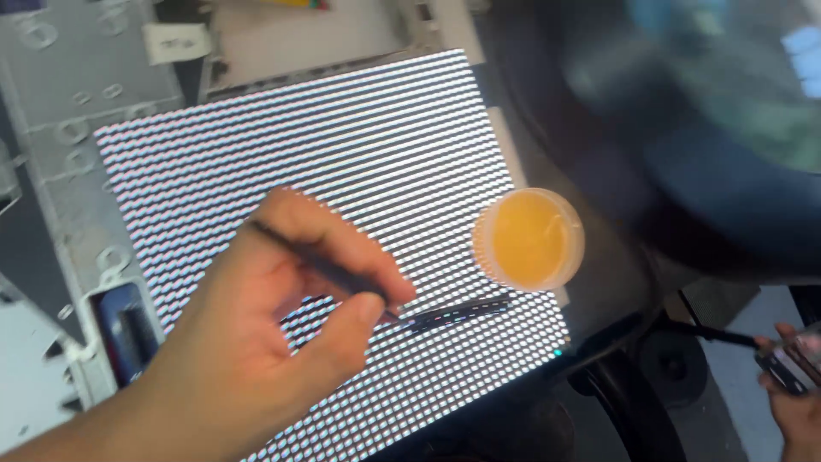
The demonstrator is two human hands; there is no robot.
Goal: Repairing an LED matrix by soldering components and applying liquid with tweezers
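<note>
My left hand [256, 342] reaches in from the lower left and pinches a thin dark pair of tweezers [453, 312]. Their tips lie low over the lower right part of a lit LED panel [342, 145], a flat board covered in rows of tiny bright dots. A small round dish of orange paste [528, 238] sits on the panel's right edge, just above the tweezer tips. My right hand [800, 411] shows only partly at the bottom right corner, closed around a dark hand tool [787, 368] with a thin black rod [710, 334] pointing left.
A grey metal frame with round holes [77, 128] borders the panel on the left, with a dark rectangular part [124, 329] set in it. A large blurred dark round object [701, 128] fills the upper right. A black round part [676, 368] and cables lie below the panel's right corner.
</note>
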